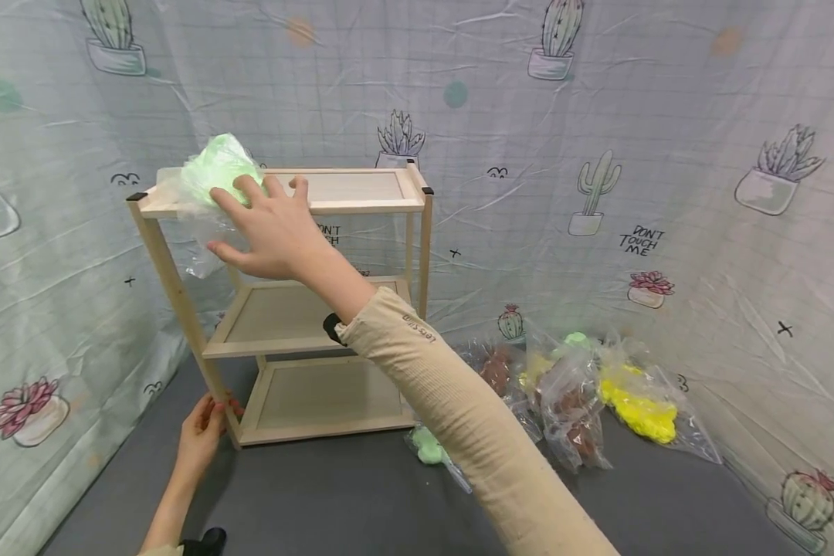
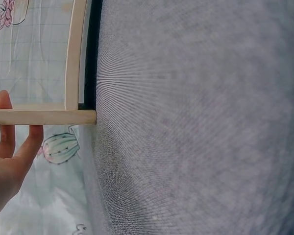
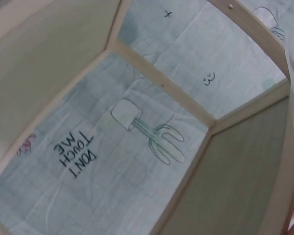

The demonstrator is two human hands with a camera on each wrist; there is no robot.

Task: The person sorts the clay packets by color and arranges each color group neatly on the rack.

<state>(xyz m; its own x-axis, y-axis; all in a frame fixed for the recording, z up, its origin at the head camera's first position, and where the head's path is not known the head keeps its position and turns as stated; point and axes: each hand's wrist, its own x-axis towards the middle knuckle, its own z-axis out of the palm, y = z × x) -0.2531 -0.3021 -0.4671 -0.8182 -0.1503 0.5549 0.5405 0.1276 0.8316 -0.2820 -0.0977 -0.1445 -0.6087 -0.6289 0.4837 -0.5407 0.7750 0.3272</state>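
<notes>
Head view: I saw left hand grasping wooden rack by front post, low. Right hand, fingers spread, was touching green bag, which lay on top tier, left end.

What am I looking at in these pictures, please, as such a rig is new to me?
There is no machine, only a person's two bare hands. The wide picture comes from a camera on the head, the other two from cameras on the wrists. The left hand grips a leg of the wooden shelf near its base. Up top, the spread right hand touches a clear bag of something green. More bags with yellow, brown and green contents lie on the dark surface.
</notes>
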